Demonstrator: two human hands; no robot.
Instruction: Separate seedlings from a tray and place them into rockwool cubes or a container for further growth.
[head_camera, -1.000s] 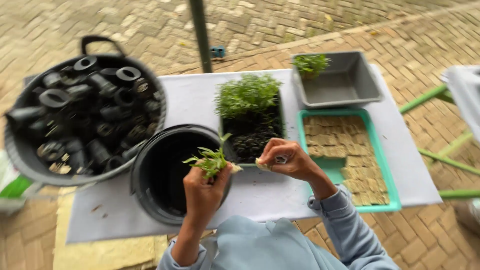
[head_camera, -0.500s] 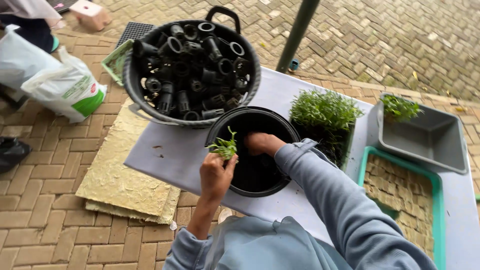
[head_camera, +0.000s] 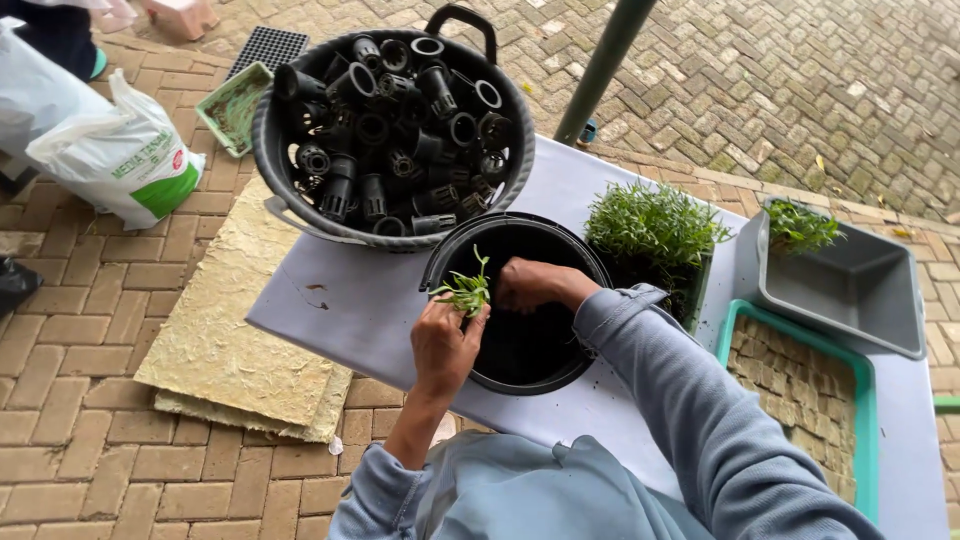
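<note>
So the small bunch of green leafy seedlings (head_camera: 464, 291) sits just left of the frame's centre, thin narrow leaves fanning upward, pinched at the base. Right next to it, dead centre, is the round black plastic bucket (head_camera: 520, 300), upright, mouth open, dark inside, on the pale tabletop.

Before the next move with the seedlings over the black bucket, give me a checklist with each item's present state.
1. Left hand grips the green seedlings: ok.
2. Right hand is beside the seedlings, over the black bucket: ok.
3. Whether the right hand's fingers hold anything: cannot tell.
4. Bucket stands fully on the table: ok.
5. Basket of black net pots sits wholly on the table: not ok, it overhangs the edge.
6. Tray of green seedlings is next to the bucket: ok.
</note>
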